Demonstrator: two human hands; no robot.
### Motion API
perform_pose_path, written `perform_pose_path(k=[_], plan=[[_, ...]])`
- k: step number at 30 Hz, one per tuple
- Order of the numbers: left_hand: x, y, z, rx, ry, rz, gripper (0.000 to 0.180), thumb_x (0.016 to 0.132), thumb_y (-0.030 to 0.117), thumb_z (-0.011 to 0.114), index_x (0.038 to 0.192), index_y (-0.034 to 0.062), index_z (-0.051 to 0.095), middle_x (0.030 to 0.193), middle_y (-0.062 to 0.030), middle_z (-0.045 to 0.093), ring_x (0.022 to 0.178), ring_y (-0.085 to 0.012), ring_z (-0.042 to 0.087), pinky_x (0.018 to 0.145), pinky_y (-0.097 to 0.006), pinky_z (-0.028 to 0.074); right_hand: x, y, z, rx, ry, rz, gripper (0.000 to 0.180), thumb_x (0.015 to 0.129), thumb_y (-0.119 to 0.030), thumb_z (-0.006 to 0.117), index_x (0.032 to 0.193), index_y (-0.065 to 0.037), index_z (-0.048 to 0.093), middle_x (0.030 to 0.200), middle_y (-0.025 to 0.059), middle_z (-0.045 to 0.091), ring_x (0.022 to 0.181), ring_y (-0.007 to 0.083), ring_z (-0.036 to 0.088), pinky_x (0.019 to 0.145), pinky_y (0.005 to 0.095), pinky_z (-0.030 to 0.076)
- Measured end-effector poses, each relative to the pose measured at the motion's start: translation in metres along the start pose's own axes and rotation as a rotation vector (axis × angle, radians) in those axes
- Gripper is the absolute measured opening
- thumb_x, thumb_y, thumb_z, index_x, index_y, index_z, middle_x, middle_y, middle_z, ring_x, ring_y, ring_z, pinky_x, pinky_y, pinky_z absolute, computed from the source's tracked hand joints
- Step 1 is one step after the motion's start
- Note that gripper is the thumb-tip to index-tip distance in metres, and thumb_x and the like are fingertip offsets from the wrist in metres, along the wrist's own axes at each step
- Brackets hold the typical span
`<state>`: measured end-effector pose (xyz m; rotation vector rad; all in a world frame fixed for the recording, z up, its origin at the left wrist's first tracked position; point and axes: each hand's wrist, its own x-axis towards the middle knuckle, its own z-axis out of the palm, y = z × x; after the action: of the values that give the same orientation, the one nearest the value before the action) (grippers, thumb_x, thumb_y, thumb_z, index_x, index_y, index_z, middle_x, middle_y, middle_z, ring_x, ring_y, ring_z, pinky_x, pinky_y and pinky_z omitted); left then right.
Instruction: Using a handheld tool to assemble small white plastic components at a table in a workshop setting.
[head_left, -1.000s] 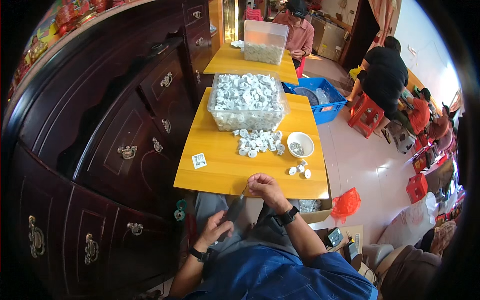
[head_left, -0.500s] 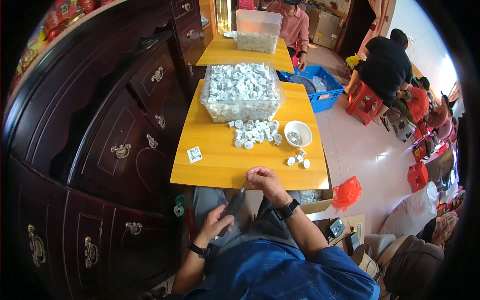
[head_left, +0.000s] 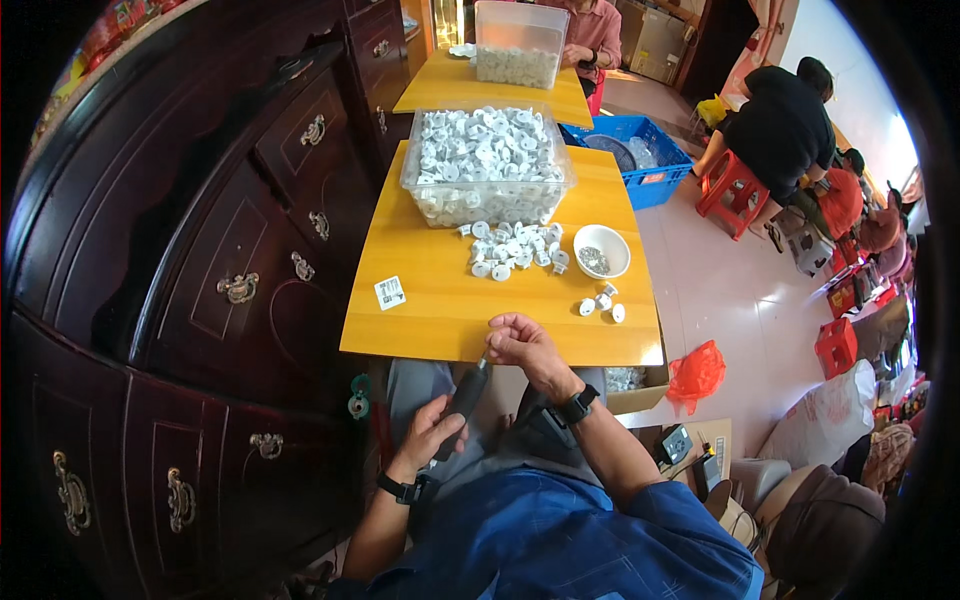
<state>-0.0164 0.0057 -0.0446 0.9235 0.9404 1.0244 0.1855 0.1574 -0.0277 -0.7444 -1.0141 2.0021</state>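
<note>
My left hand [head_left: 432, 432] is wrapped round a dark grey pen-shaped electric screwdriver [head_left: 468, 390], its tip slanting up past the table's near edge. The fingers of my right hand [head_left: 528, 350] are pinched together right at that tip; whatever they hold is too small to make out. Ahead on the yellow table [head_left: 430, 322] lies a loose pile of small white plastic parts [head_left: 515, 247]. Beside it stands a white bowl [head_left: 602, 237] with small metal pieces [head_left: 595, 262] inside. A few more white parts [head_left: 587, 309] sit below the bowl.
A clear bin [head_left: 480, 207] heaped with white parts stands behind the pile. A printed label [head_left: 389, 293] lies at the table's left. Dark wooden drawers [head_left: 220, 330] line the left side. To the right are a blue crate [head_left: 655, 188], a red bag [head_left: 697, 375] and several seated people.
The table sits slightly higher in view. My hands keep their grip, with the right fingers still at the screwdriver's tip. Across the far table, a person's hand has moved from over the crate to beside the far bin.
</note>
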Motion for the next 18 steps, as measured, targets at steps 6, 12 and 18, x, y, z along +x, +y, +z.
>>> perform_pose_path(k=[6, 12, 18], plan=[[0.002, -0.003, 0.0, -0.112, 0.106, 0.013, 0.024, 0.098, 0.026, 0.06, 0.109, 0.0054, 0.055, 0.082, -0.0041, 0.063, 0.065, -0.0113, 0.062, 0.061, -0.026, 0.053, 0.012, -0.01, 0.003, -0.122, 0.049, 0.003, 0.035, 0.091, -0.014, 0.072, 0.123, -0.007, 0.058, 0.103, 0.001, 0.066, 0.085, 0.0108, 0.064, 0.073, 0.0256, 0.053], [0.003, -0.012, -0.009, -0.154, 0.138, 0.035, 0.032, 0.1, 0.036, 0.055, 0.111, 0.0068, 0.053, 0.081, -0.0086, 0.064, 0.061, -0.0156, 0.064, 0.057, -0.028, 0.054, 0.051, -0.02, -0.026, -0.768, 0.335, -0.336, 0.037, 0.083, -0.01, 0.071, 0.119, -0.003, 0.06, 0.106, 0.0086, 0.065, 0.078, 0.0157, 0.065, 0.07, 0.0307, 0.053], [0.002, -0.017, -0.011, -0.207, 0.139, 0.03, 0.031, 0.101, 0.036, 0.053, 0.113, 0.0067, 0.054, 0.081, -0.0084, 0.065, 0.061, -0.0151, 0.064, 0.057, -0.027, 0.055, 0.075, -0.033, -0.023, -1.189, 0.465, -0.45, 0.032, 0.081, -0.012, 0.072, 0.112, -0.009, 0.063, 0.097, 0.013, 0.062, 0.076, 0.0256, 0.065, 0.069, 0.0374, 0.054]])
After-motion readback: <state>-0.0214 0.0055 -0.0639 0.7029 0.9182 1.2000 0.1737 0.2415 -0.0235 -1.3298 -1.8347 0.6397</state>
